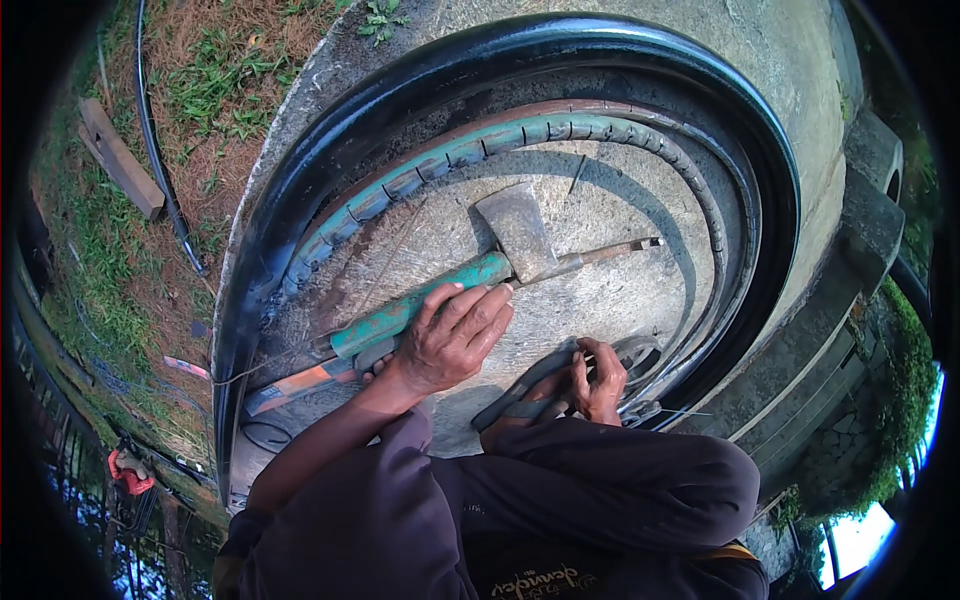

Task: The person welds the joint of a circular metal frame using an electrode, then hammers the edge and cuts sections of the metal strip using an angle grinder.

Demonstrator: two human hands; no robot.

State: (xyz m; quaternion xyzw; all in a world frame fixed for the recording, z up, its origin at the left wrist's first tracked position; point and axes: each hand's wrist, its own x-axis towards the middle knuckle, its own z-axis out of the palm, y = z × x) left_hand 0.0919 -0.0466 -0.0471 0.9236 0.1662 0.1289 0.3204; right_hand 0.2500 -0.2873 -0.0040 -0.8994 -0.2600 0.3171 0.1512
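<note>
My left hand [450,340] lies against the near side of a worn green tube [410,310], fingers loosely bent and thumb apart beside a dark grey piece [374,354]. Past the tube's right end sits a broad metal axe head [518,225]. A narrow brown bar [610,251] with a notched or holed tip sticks out to its right. My right hand [600,382] is closed with fingers curled beside my sandalled foot [545,385]; anything inside them is hidden. Next to it, by the loops, lies a metal tool [642,410], partly covered.
A thick glossy black loop [560,28] curves around the work spot. Inside it runs a green hoop [430,165] with many cuts. An orange and blue strip [300,386] lies at left. Beyond the concrete slab are grass, a wooden block [120,160] and a black hose [155,150].
</note>
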